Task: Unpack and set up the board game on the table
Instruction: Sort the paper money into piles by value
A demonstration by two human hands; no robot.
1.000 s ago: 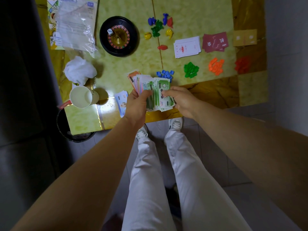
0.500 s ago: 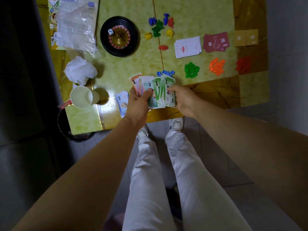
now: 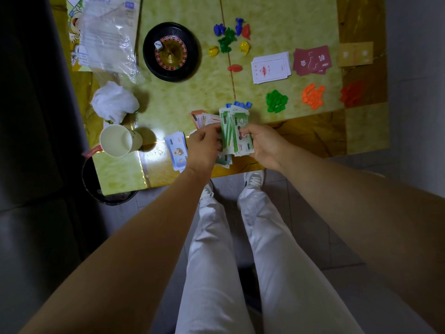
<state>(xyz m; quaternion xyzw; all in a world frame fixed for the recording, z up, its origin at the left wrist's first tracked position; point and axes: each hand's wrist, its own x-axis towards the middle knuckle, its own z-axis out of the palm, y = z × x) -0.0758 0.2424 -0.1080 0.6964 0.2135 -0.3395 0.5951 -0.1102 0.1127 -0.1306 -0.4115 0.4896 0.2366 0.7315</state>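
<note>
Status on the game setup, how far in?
Done: roulette wheel, pawns, card stacks and chip piles are laid out; one blue banknote stack lies set down. In hand: left hand and right hand hold the mixed banknotes. Left, likely: sorting those into stacks.

You are standing in what looks like a room at home. A glossy yellow table [image 3: 313, 131] sits beside a plain grey wall [image 3: 414, 68] on a grey tiled floor [image 3: 308, 225]. A paper cup [image 3: 118, 141] and crumpled tissue [image 3: 113, 100] lie on it, with a dark bin [image 3: 94, 186] beneath.
</note>
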